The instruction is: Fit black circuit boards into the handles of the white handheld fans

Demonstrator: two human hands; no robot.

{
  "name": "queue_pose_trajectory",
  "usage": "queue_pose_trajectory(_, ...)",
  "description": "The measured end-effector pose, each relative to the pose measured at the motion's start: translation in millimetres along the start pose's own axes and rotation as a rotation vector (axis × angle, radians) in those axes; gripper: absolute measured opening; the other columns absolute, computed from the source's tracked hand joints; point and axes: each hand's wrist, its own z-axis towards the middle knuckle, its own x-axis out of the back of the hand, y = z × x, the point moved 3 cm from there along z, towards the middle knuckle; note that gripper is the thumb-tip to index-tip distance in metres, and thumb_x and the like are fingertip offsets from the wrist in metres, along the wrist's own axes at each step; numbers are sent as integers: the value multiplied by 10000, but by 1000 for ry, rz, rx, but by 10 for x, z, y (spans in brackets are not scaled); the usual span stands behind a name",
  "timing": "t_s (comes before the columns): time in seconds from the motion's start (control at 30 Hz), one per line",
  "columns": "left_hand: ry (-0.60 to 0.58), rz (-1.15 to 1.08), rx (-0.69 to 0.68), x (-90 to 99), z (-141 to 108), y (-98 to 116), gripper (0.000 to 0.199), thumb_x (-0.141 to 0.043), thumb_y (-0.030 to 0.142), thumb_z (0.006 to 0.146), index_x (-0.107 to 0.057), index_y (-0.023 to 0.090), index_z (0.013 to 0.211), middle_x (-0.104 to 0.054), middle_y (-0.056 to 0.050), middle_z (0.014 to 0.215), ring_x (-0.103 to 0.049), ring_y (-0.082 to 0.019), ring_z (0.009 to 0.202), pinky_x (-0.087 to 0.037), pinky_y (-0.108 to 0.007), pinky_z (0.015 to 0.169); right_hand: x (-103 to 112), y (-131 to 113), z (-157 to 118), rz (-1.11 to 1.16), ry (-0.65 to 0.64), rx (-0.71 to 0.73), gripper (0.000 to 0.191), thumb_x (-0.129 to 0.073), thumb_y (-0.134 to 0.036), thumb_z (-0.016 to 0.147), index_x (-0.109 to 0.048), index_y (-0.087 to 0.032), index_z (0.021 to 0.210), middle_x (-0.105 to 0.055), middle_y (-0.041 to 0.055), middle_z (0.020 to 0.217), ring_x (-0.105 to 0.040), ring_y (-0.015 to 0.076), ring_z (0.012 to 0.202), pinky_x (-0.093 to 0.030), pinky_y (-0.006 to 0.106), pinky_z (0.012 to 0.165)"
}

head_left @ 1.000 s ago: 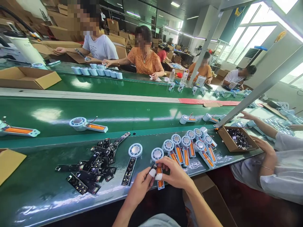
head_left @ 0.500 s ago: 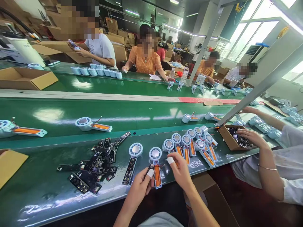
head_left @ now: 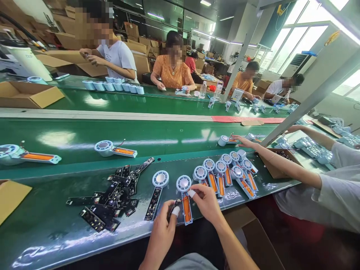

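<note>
My left hand (head_left: 164, 221) is closed on a narrow black circuit board (head_left: 174, 205), partly hidden by the fingers. Just right of it lies a light-blue device (head_left: 183, 183) with a round, fan-like head and an orange strip in its open handle. My right hand (head_left: 206, 202) pinches at the neck of this device, where thin wires come out; the fingertips partly cover them. White covers sit on a finger of my right hand and on my left thumb. A similar device (head_left: 160, 178) with a black board along its handle lies to the left.
A loose pile of black circuit boards (head_left: 118, 195) lies left. Several similar devices (head_left: 225, 168) crowd together on the right, near a cardboard box (head_left: 277, 168). More sit on the green belt (head_left: 157, 131). A co-worker's arm (head_left: 292, 168) reaches across from the right; other people sit opposite.
My right hand has moved left to the wires at the device's neck. My left hand has drawn slightly left with the board. The co-worker's hand has gone from the box to a device on the belt.
</note>
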Motion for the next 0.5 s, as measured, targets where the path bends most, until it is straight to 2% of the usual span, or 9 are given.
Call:
queue_pose_trajectory(0.13,18,-3,23,54,26,78,344,-490,459,820,-638,203,997,-751,-84,841,-685,-243,675,-541,-344,594,-25,-134,8,-59,-111,146,198,-609,-199,878,-793,-219,949,-763,45,903,-683,198,831,-527,299,766)
queue_pose_trajectory(0.23,51,-56,43,71,10,134,371,-492,463,838,-602,200,1075,-729,-52,770,-672,-231,616,-538,-340,571,-83,-180,-44,-156,-199,268,273,-570,-104,899,-788,-234,999,-754,61,978,-668,209,938,-514,321,850)
queue_pose_trajectory(0.33,73,-93,7,58,-24,189,366,-459,436,888,-530,201,1160,-705,-22,757,-641,-202,555,-531,-331,565,-110,-170,-80,-177,-204,276,281,-576,-50,891,-778,-223,982,-739,63,969,-660,209,936,-514,317,838)
queue_pose_trajectory(0.4,68,-83,-35,42,-38,225,295,-440,408,903,-554,212,1093,-704,-28,785,-627,-189,544,-526,-325,560,-110,-169,-88,-187,-192,267,270,-596,-21,872,-770,-209,959,-729,58,938,-654,206,915,-512,307,814)
queue_pose_trajectory(0.5,71,-49,-84,34,-33,262,246,-451,392,894,-605,221,981,-707,-42,789,-669,-212,624,-541,-328,590,-106,-182,-92,-211,-181,277,243,-623,-11,856,-755,-201,931,-712,46,904,-641,198,878,-503,294,781)
